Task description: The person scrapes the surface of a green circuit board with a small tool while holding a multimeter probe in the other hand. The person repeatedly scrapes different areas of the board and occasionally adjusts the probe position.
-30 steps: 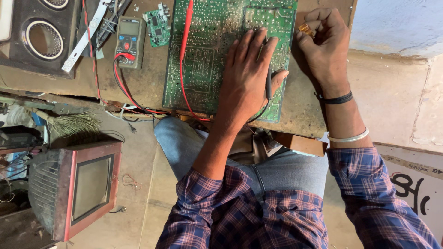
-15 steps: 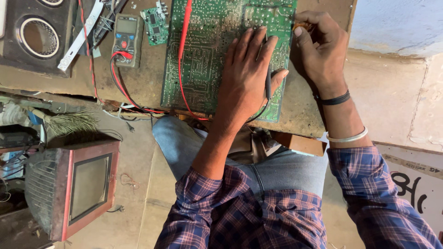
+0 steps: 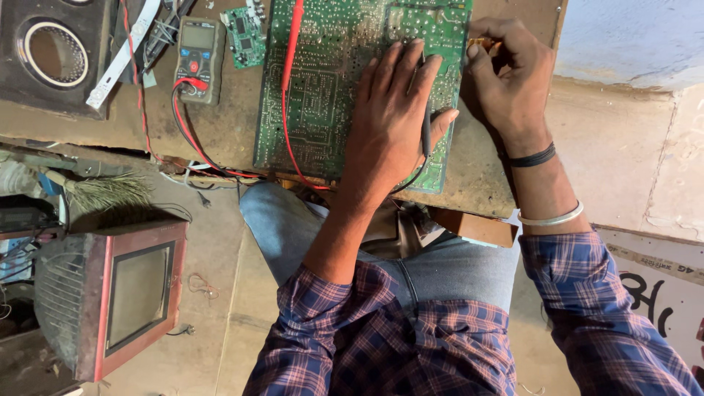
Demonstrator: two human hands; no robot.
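Observation:
A large green circuit board lies on the worn wooden bench. My left hand rests flat on the board's right half, and a black probe lead runs between its thumb and fingers. My right hand is curled at the board's right edge, pinching a small yellowish part. A red probe lead crosses the board from the top and loops back to a grey multimeter at the upper left.
A small green board lies beside the multimeter. A black speaker box fills the upper left corner. A small brush and a red-framed old monitor sit below the bench at left. My knees are under the bench edge.
The view has shifted slightly. My right hand's fingers have moved a little at the board's right edge; my left hand stays flat on the board.

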